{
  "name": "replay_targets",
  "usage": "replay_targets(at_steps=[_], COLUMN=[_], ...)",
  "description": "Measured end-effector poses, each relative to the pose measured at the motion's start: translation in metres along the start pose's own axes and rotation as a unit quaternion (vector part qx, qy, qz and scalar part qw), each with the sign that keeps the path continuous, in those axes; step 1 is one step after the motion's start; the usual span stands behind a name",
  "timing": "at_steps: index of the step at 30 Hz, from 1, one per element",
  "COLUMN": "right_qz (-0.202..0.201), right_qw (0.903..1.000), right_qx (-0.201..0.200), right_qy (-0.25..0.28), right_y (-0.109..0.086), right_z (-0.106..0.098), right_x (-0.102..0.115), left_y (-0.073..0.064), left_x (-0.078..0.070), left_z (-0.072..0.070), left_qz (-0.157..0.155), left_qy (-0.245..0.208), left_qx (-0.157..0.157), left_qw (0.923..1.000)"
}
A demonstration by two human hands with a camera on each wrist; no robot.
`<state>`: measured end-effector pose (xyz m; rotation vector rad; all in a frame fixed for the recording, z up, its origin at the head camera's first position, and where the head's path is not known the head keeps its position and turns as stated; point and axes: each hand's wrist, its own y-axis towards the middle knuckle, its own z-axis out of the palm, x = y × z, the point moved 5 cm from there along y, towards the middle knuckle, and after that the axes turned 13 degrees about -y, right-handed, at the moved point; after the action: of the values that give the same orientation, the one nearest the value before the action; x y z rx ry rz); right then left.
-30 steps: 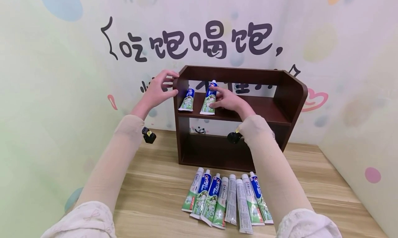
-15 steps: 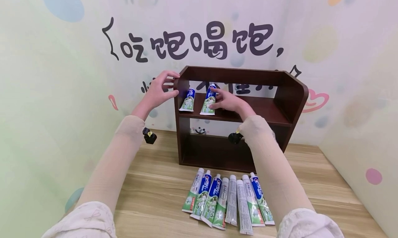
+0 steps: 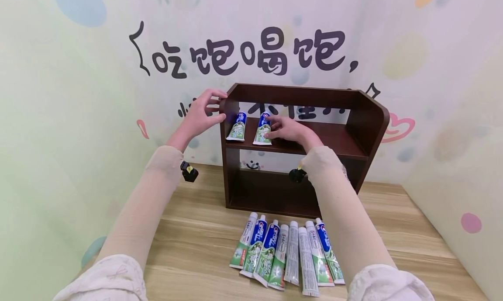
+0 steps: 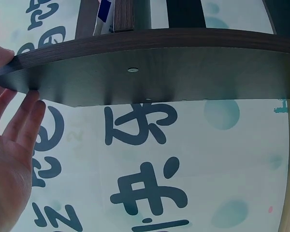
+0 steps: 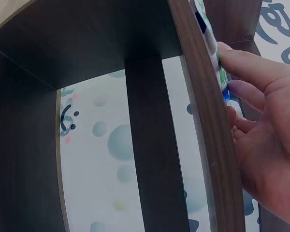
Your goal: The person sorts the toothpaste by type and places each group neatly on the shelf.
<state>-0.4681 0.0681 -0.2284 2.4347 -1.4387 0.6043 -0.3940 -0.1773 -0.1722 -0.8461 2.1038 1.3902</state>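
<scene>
My left hand (image 3: 199,114) grips the upper left side panel of the dark brown shelf unit (image 3: 328,137). In the left wrist view, the thumb lies over the edge of the side panel (image 4: 164,72) and the fingers rest on its outer face. On the upper shelf, my right hand (image 3: 291,129) holds a blue, white and green toothpaste tube (image 3: 262,129) at its right side, thumb and index finger on it. That tube lies back on the board, crimped end at the front edge. A similar toothpaste tube (image 3: 237,128) lies to its left, by the side panel.
In front of the unit, several toothpaste tubes (image 3: 268,253) lie in a row on the wooden table (image 3: 188,248), caps toward the shelf. A lower compartment (image 3: 271,189) is under the middle board. Behind stands a wall (image 3: 118,95) with large black lettering.
The toothpaste tube in my right hand has tipped back and down, its cap end sinking onto the upper shelf. My left hand stays on the side panel.
</scene>
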Motion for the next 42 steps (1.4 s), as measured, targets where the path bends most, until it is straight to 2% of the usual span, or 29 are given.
replay_targets(at_steps=[3,8,11,18,35,38,42], right_qz=[-0.005,-0.008,-0.011,-0.016,-0.020,-0.022,-0.020], right_qw=[1.0000,0.9999,0.9998,0.9988,0.9984,0.9984,0.9988], right_qx=[0.000,-0.006,-0.015,-0.034,-0.034,-0.032,-0.028], right_qy=[-0.002,-0.005,-0.009,-0.032,-0.041,-0.041,-0.036], right_y=[-0.001,0.000,0.000,0.000,-0.003,-0.002,-0.002], right_z=[0.001,0.001,0.001,0.003,0.003,0.003,0.002], right_x=[-0.001,-0.003,-0.003,-0.003,-0.004,-0.004,-0.004], left_y=[0.002,0.009,0.010,0.008,0.010,0.009,0.005], left_x=[0.007,0.027,0.030,0.030,0.030,0.027,0.012], left_z=[0.000,-0.005,-0.006,-0.007,-0.006,-0.005,-0.002], left_qz=[-0.004,0.001,0.005,0.007,0.001,-0.003,-0.007], left_qy=[0.001,0.006,0.014,0.023,0.021,0.019,0.012], left_qx=[-0.001,-0.008,-0.011,-0.010,-0.008,-0.008,-0.004], left_qw=[1.0000,0.9999,0.9998,0.9997,0.9998,0.9998,0.9999])
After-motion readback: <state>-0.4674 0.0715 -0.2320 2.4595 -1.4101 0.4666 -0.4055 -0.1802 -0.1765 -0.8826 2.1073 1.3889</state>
